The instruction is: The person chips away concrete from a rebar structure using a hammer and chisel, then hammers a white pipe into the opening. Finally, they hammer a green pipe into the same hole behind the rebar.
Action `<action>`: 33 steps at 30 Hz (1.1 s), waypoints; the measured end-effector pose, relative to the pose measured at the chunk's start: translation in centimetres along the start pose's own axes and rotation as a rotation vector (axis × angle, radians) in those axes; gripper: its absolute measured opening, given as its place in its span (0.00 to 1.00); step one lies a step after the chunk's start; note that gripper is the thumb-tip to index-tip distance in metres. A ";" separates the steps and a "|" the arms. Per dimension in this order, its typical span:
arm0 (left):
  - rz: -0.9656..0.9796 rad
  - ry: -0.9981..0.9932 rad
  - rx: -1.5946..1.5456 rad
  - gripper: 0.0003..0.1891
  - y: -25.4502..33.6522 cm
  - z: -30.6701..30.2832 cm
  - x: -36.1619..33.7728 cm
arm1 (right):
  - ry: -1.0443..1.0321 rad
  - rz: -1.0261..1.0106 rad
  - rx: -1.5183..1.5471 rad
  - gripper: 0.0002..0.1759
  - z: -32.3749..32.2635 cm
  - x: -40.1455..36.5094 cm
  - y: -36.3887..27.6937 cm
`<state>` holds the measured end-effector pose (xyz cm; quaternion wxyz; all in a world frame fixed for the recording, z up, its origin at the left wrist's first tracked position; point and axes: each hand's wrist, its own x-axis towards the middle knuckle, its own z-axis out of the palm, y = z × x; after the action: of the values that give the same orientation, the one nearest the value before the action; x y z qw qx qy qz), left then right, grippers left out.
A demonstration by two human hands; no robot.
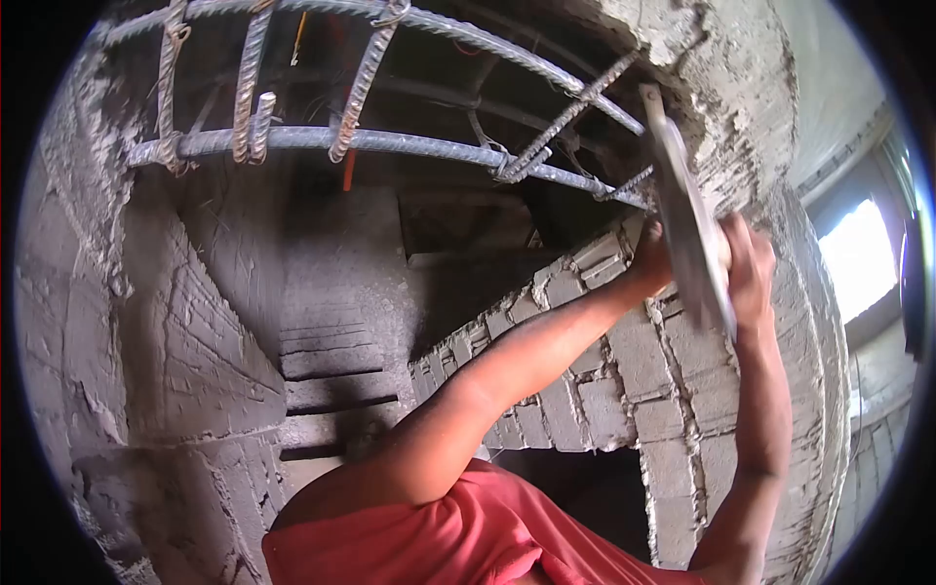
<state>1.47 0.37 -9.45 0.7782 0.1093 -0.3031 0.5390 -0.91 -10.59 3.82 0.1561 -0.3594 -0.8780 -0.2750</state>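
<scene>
A long flat tool (pixel 686 216), like a plasterer's float, is held edge-on near the rough mortar face at the upper right; it is slightly blurred. My right hand (pixel 749 263) is closed around its grip on the right side. On the tool's left side is my left hand (pixel 655 255), partly hidden behind it; what its fingers hold, if anything, cannot be seen. Rough grey plaster (pixel 726 107) covers the wall beside and above the tool. Both arms reach up from a red shirt (pixel 448 536).
Bent steel rebar (pixel 322 141) with ties crosses the top, close left of the tool. Brickwork (pixel 595 390) lies under the arms. Rough grey walls (pixel 195 351) and slatted ledges (pixel 336 390) are at left and centre. A bright window (pixel 860 261) is at right.
</scene>
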 end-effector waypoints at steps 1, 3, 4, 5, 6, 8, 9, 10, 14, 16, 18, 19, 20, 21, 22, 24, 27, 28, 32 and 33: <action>0.129 -0.079 0.411 0.08 0.8 0.5 -0.6 | 0.021 -0.105 0.008 0.22 -0.4 -0.1 -0.5; -0.051 0.062 0.454 0.13 1.2 0.9 -1.6 | 0.100 -0.239 0.003 0.20 0.0 -0.4 -0.3; 0.039 0.052 0.511 0.15 0.9 0.3 -1.4 | 0.105 -0.246 -0.028 0.19 0.4 -0.5 1.0; 0.132 0.043 0.567 0.17 0.6 -0.1 -1.0 | 0.045 -0.266 0.009 0.21 0.4 0.4 2.6; 0.237 0.040 0.929 0.19 0.0 -1.9 0.7 | -0.055 0.000 -0.046 0.21 0.9 1.1 4.0; -0.040 0.222 0.775 0.21 1.7 0.8 -1.4 | -0.054 0.163 -0.166 0.22 1.6 1.5 5.0; 0.001 0.213 0.732 0.21 1.0 0.7 -0.4 | -0.031 0.133 -0.217 0.18 1.3 1.4 3.9; 0.024 0.215 0.729 0.21 0.9 0.3 0.4 | -0.060 0.062 -0.121 0.16 1.0 1.2 4.0; 0.157 0.086 0.579 0.21 -1.9 -1.7 1.2 | -0.014 -0.060 -0.170 0.22 -0.8 -2.1 2.5; 0.116 0.075 0.457 0.20 -2.1 -1.3 1.0 | 0.097 -0.166 -0.160 0.11 -0.3 -1.7 3.0; 0.049 0.144 0.635 0.19 -0.7 -0.1 0.6 | 0.040 -0.099 -0.243 0.16 0.9 -1.0 5.7; -0.003 0.188 0.651 0.19 0.6 1.0 -0.2 | -0.022 -0.033 -0.329 0.22 1.4 -0.2 6.8; -0.012 0.186 0.654 0.19 0.8 0.9 0.0 | -0.343 0.370 -0.240 0.25 0.8 0.6 7.6; -0.031 0.176 0.661 0.19 0.9 0.9 0.3 | -0.070 0.084 -0.417 0.26 1.5 0.0 7.0; 0.035 0.157 0.613 0.19 0.8 1.1 0.3 | -0.117 0.062 -0.267 0.25 1.0 0.5 6.6; -0.017 0.209 0.631 0.19 0.1 1.0 0.0 | -0.139 -0.017 -0.095 0.21 0.6 -0.4 4.9; 0.021 0.189 0.500 0.18 -1.5 0.1 1.4 | 0.042 -0.131 -0.230 0.19 0.0 0.0 1.8; 0.090 0.128 0.390 0.18 -2.1 -0.3 1.8 | 0.033 -0.194 -0.161 0.20 -0.2 -0.2 3.0; -0.064 0.174 0.598 0.17 1.0 1.8 0.2 | -0.122 0.024 -0.395 0.20 1.5 0.5 8.5; -0.083 0.173 0.599 0.17 0.4 1.3 0.1 | -0.123 0.043 -0.396 0.20 1.1 0.8 6.3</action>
<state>0.68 -0.06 -8.40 0.7557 0.2999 -0.0585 0.5793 2.98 -5.80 5.64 0.0345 -0.4179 -0.8067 -0.4164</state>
